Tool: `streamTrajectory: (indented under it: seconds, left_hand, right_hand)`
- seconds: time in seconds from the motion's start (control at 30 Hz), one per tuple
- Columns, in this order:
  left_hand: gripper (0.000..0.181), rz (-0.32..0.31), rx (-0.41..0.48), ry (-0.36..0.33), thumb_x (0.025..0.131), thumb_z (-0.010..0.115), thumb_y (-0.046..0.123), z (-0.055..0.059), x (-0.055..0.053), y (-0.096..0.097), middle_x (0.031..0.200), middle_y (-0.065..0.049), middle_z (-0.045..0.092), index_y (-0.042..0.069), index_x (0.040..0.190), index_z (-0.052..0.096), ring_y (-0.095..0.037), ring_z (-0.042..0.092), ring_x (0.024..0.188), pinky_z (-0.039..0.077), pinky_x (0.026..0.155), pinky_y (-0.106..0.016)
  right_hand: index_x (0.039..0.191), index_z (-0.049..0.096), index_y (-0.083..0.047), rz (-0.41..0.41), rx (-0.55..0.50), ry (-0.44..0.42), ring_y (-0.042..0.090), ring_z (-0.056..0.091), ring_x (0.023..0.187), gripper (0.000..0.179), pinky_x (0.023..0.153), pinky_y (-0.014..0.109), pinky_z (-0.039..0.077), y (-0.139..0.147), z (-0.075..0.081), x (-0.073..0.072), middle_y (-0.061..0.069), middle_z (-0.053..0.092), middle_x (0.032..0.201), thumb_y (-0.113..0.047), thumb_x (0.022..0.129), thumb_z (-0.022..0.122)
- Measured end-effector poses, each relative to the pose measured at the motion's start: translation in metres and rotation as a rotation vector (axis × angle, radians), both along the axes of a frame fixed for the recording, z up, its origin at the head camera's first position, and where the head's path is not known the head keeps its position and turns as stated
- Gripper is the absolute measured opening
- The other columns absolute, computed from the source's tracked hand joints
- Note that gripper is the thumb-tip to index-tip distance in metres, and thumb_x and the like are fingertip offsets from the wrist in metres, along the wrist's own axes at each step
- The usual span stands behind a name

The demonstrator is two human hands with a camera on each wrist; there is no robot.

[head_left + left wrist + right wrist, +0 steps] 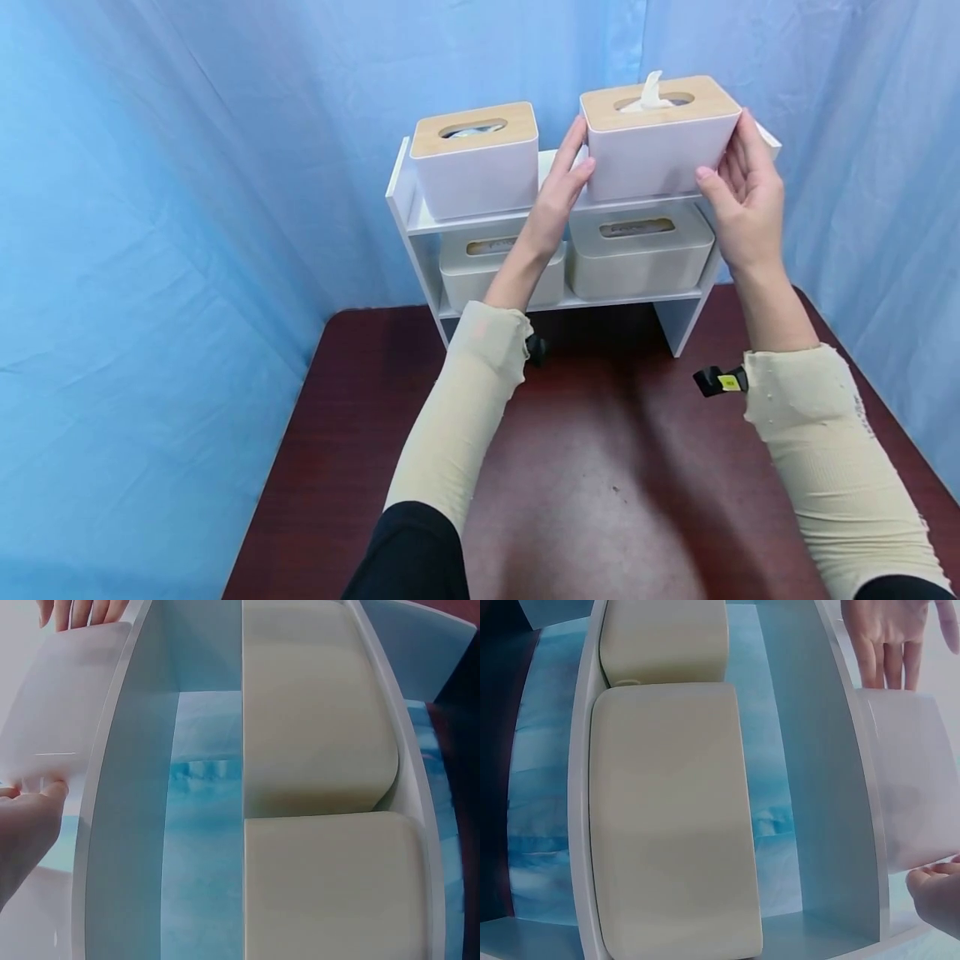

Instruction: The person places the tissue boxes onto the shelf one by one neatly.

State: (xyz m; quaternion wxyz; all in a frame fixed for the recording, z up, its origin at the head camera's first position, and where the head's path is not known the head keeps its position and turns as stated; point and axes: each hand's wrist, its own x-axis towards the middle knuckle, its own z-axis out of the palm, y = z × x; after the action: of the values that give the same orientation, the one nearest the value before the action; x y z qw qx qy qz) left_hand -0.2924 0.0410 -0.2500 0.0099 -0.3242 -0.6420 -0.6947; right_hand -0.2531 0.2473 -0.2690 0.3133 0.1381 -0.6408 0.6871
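Both hands are on a white tissue box (652, 158) with a wooden lid and a tissue sticking out of its slot, at the right of the upper shelf. My left hand (558, 200) grips its left end, the fingers along the side and the thumb by the front corner. At the right end my right hand (750, 196) holds it, thumb on the front face and fingers along the side. The box's base is right at the upper board's front edge. Beside it on the left sits a second wooden-lidded tissue box (476, 175).
A white two-tier rack (420, 267) stands at the back of the dark red table (360, 467). Its lower tier holds a cream tissue box (468, 283) on the left and another cream tissue box (645, 267) on the right. Blue curtains (187, 208) hang behind and at the sides.
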Motion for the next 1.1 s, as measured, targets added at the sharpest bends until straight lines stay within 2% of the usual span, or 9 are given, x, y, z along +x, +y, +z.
streamTrajectory:
  seconds: [0.13,0.27,0.47,0.6,0.7,0.83,0.97,1.1]
  left_hand:
    - [0.065,0.029,-0.044,0.057,0.102,0.037,0.019,-0.002,0.005,-0.003,0.170,-0.003,0.009,0.006,0.160,0.013,0.002,0.008,0.153,0.011,0.123,-0.017]
    - [0.065,0.004,-0.061,0.084,0.102,0.039,0.018,-0.007,0.013,-0.010,0.170,0.000,0.006,0.009,0.161,0.012,0.004,0.006,0.152,0.012,0.126,-0.023]
    - [0.068,-0.015,-0.078,0.192,0.100,0.044,0.013,-0.022,0.029,-0.029,0.170,-0.005,0.005,0.005,0.160,0.014,0.002,0.007,0.153,0.012,0.127,-0.024]
    - [0.070,0.002,-0.116,0.270,0.098,0.044,0.019,-0.034,0.039,-0.045,0.170,-0.007,0.006,0.005,0.160,0.014,-0.001,0.007,0.154,0.015,0.127,-0.030]
    - [0.075,0.053,-0.195,0.359,0.098,0.044,0.035,-0.042,0.049,-0.058,0.170,-0.007,0.008,0.005,0.160,0.016,-0.005,0.008,0.155,0.014,0.128,-0.034]
    - [0.083,0.150,-0.317,0.479,0.098,0.038,0.060,-0.056,0.065,-0.078,0.169,-0.005,0.013,0.006,0.159,0.020,-0.012,0.012,0.155,0.017,0.127,-0.037]
    - [0.085,0.235,-0.383,0.519,0.099,0.036,0.065,-0.074,0.079,-0.102,0.169,-0.005,0.015,0.006,0.159,0.023,-0.017,0.015,0.155,0.019,0.126,-0.043]
    - [0.083,0.317,-0.423,0.491,0.100,0.038,0.064,-0.094,0.088,-0.130,0.168,-0.006,0.017,0.007,0.159,0.024,-0.022,0.015,0.156,0.017,0.126,-0.050]
  right_hand:
    - [0.158,0.022,-0.006,-0.041,0.062,-0.037,0.015,0.023,0.154,0.078,0.124,0.021,0.021,0.000,-0.001,0.007,0.010,0.024,0.166,-0.005,0.090,0.060]
    - [0.159,0.022,-0.009,-0.038,0.070,-0.034,0.016,0.025,0.154,0.080,0.124,0.023,0.022,0.001,-0.008,0.018,0.008,0.025,0.166,-0.008,0.090,0.062]
    - [0.157,0.028,-0.009,-0.020,0.081,-0.022,0.018,0.028,0.153,0.073,0.123,0.023,0.025,0.004,-0.025,0.035,0.010,0.030,0.164,-0.010,0.092,0.062]
    - [0.156,0.031,-0.008,-0.080,0.194,-0.021,0.020,0.032,0.151,0.067,0.121,0.023,0.030,0.008,-0.040,0.044,0.013,0.034,0.162,-0.011,0.096,0.060]
    - [0.155,0.034,-0.009,-0.117,0.267,-0.018,0.021,0.035,0.150,0.063,0.119,0.022,0.033,0.010,-0.052,0.049,0.015,0.037,0.160,-0.008,0.097,0.059]
    - [0.153,0.039,-0.011,-0.126,0.313,-0.036,0.019,0.038,0.148,0.061,0.117,0.019,0.035,0.016,-0.071,0.056,0.016,0.040,0.158,-0.003,0.096,0.059]
    - [0.152,0.041,-0.010,-0.170,0.396,-0.050,0.012,0.040,0.146,0.061,0.113,0.013,0.036,0.025,-0.090,0.061,0.017,0.040,0.157,-0.001,0.095,0.061]
    - [0.152,0.042,-0.013,-0.226,0.476,-0.062,0.002,0.041,0.142,0.062,0.110,0.009,0.035,0.036,-0.106,0.065,0.013,0.042,0.157,-0.005,0.094,0.064]
